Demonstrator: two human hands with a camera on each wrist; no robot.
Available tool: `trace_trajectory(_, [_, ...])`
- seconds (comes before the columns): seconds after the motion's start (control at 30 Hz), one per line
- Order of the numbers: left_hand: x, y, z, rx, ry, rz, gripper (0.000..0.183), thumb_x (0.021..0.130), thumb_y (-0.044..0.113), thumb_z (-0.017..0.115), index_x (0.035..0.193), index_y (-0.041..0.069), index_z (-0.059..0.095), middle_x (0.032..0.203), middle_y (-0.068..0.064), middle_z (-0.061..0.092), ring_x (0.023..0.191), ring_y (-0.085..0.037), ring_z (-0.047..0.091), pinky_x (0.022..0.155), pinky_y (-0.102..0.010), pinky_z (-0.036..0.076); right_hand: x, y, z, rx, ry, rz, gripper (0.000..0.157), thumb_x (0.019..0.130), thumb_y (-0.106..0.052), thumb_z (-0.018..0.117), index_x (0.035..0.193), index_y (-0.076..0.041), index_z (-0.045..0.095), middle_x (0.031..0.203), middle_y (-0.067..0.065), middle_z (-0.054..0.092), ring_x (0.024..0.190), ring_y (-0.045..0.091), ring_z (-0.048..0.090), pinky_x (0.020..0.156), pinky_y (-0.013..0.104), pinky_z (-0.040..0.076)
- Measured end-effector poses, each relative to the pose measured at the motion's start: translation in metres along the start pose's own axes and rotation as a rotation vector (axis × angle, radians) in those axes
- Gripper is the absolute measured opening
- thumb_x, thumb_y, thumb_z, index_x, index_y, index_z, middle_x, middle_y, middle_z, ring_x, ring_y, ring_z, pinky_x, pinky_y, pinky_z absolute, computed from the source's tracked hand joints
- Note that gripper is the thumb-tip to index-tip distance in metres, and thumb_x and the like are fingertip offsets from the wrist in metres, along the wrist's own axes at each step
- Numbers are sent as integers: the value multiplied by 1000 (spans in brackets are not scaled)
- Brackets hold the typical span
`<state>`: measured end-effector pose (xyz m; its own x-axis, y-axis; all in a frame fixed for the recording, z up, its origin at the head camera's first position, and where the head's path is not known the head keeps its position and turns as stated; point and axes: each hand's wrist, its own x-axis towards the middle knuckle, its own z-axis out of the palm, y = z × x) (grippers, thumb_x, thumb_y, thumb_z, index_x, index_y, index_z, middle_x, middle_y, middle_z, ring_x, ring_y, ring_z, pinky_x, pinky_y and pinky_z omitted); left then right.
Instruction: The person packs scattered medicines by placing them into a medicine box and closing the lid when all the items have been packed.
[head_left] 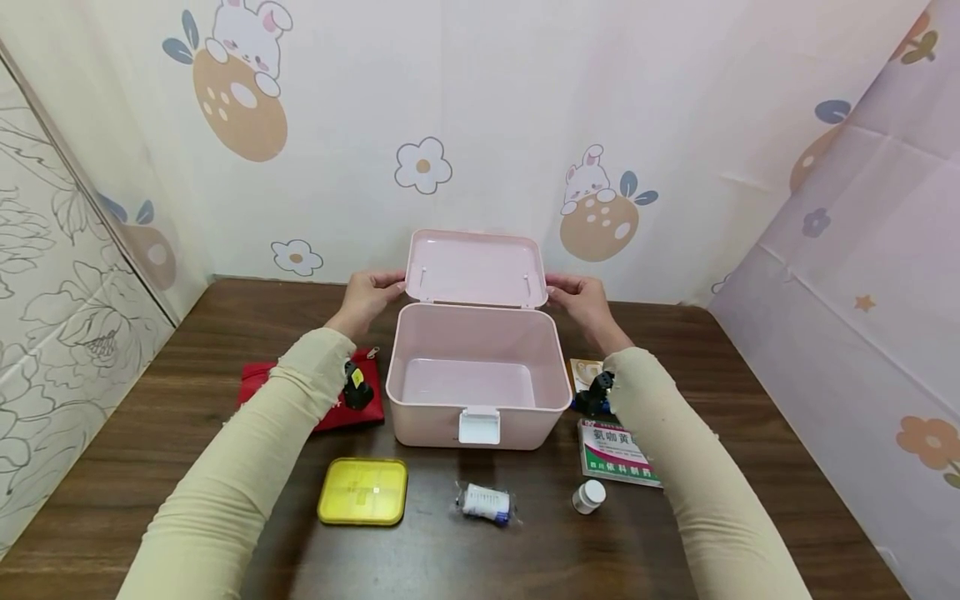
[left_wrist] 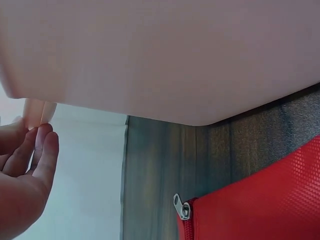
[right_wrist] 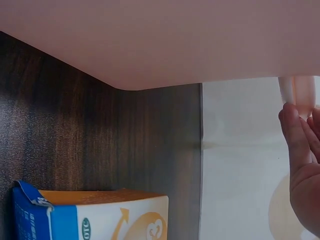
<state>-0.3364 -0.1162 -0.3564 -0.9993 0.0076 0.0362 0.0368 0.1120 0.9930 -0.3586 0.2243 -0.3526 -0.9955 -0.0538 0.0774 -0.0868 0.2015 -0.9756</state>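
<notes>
A pink plastic storage box [head_left: 420, 423] stands on the table with its lid [head_left: 476, 267] raised at the back and its inside bare. My left hand [head_left: 367, 298] pinches the lid's left edge between thumb and fingers. At the opposite edge, my right hand [head_left: 583, 302] pinches the lid the same way. Both wrist views show the fingertips on the lid rim, beyond the box wall [left_wrist: 125, 60]. A white latch [head_left: 479, 426] hangs at the box front.
Left of the box lie a red zippered pouch [head_left: 371, 400] and a yellow case [head_left: 363, 492]. A wrapped roll [head_left: 486, 503] lies in front. To the right are a white bottle [head_left: 588, 497], a green-and-white medicine box [head_left: 617, 454] and an orange-and-blue carton [right_wrist: 110, 217]. A patterned curtain [head_left: 495, 100] hangs behind.
</notes>
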Motion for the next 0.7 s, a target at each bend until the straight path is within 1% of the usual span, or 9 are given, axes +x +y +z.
trace_trajectory(0.1, [-1,-1,1,1,4,-20,32,98,-2,59,127,-15,60,128,-30,59,81,2,60,85,-20,52,0,1,1,-15,-11,30,34,99,2,58,130,16,57,115,22,68,75,1,67,76,20,56])
trace_trajectory(0.17, [-1,-2,2,-11,5,-31,32,98,-2,59,127,-16,59,128,-31,59,77,3,59,82,-18,52,0,2,1,-15,-16,48,34,99,2,57,130,17,56,121,27,65,74,1,67,76,19,56])
trace_trajectory(0.23, [-1,-2,2,-9,7,-37,32,99,-2,59,127,-16,59,129,-31,59,77,4,59,83,-17,52,0,3,1,-1,-19,62,35,100,2,57,130,17,55,117,24,67,74,1,67,75,19,56])
trace_trajectory(0.3, [-1,-1,3,-12,6,-43,32,99,-2,58,128,-15,59,129,-31,58,77,4,59,85,-19,53,0,2,1,21,-21,75,35,100,2,57,131,18,54,106,16,71,72,1,67,73,18,56])
trace_trajectory(0.37, [-1,-1,3,-15,9,-49,32,99,-2,57,128,-15,59,130,-31,58,77,3,59,86,-21,53,-1,2,1,52,-25,86,35,100,3,56,131,19,53,97,6,71,72,2,68,72,18,56])
trace_trajectory(0.43, [-2,0,4,-15,9,-53,32,100,-2,57,129,-15,58,130,-31,58,77,3,60,88,-23,53,-1,1,0,65,-33,97,36,100,2,56,132,19,52,93,1,70,72,2,68,73,18,56])
trace_trajectory(0.5, [-2,1,4,-15,10,-52,32,100,-2,57,129,-15,58,130,-32,58,76,3,60,89,-25,54,-2,0,0,71,-37,113,36,100,2,56,132,18,52,95,2,69,73,2,68,75,19,56])
trace_trajectory(0.63, [-4,0,4,-35,6,-56,33,100,-3,56,130,-16,56,131,-33,56,79,1,61,92,-28,53,-3,-2,0,48,-39,147,37,101,-1,56,134,16,52,106,11,68,74,2,68,78,20,56])
trace_trajectory(0.7, [-4,-1,4,-44,7,-64,33,100,-3,56,130,-16,56,131,-33,56,79,1,61,93,-28,53,-3,-1,1,41,-38,158,38,101,-1,56,134,16,52,109,13,67,74,3,67,78,20,56])
